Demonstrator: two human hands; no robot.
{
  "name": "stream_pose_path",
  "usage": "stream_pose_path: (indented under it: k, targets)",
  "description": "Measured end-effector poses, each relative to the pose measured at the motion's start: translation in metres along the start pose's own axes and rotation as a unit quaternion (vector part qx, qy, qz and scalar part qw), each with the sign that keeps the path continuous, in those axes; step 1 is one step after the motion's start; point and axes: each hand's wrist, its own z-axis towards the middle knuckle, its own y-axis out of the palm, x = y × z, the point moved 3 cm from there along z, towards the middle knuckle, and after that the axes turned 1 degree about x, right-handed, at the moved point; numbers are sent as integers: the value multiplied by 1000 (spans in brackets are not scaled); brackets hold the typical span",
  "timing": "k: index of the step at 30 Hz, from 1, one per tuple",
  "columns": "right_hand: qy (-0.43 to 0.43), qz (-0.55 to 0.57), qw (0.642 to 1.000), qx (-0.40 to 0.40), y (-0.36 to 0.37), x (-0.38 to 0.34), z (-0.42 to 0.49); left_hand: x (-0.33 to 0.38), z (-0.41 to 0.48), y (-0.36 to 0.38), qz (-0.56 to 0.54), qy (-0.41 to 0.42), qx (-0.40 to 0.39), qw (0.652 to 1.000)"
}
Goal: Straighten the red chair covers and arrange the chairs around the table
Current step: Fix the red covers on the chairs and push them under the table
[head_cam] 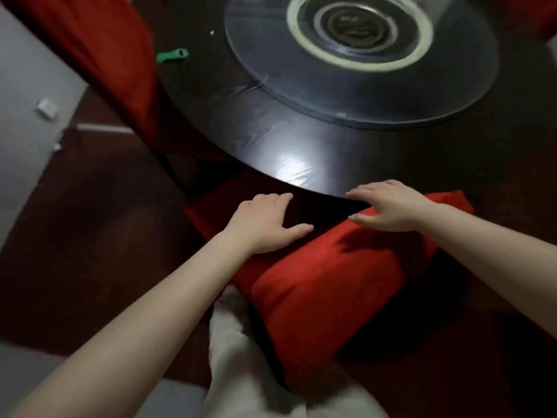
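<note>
Directly under the left hand [268, 221] and right hand [388, 206], the red chair cover [316, 282] lies fairly smooth over the chair back. This chair is pushed in, its seat running under the tabletop [301, 140] edge just past the fingertips, so it looks close to finished. Further out, beyond the left hand, a second red-covered chair [90, 55] stands at an angle to the tabletop and probably needs squaring; any other chairs are out of view. Both hands are palm down, fingers straight and spread, holding nothing. The left rests on the cover's top edge. Whether the right touches it or hovers just above, I cannot tell. The forearms reach forward, converging slightly.
</note>
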Motion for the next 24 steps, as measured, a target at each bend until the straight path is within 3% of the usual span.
stream_pose_path:
  k: [4, 8, 11, 16, 24]
  targets:
    - [64, -18, 993, -102, 25, 36, -13, 55, -53, 38, -57, -58, 6, 997]
    - [98, -40, 991, -77, 32, 48, -18, 105, -88, 88, -46, -130, -20, 990]
    - [99, -52, 992, -55, 39, 51, -32, 126, -108, 108, 6, -149, 56, 987]
    - [115, -44, 992, -35, 59, 56, -85, 144, -125, 127, 66, -47, 105, 991]
    - [170, -28, 985, 27, 75, 22, -158, 89, -127, 104, 81, 95, 174, 977]
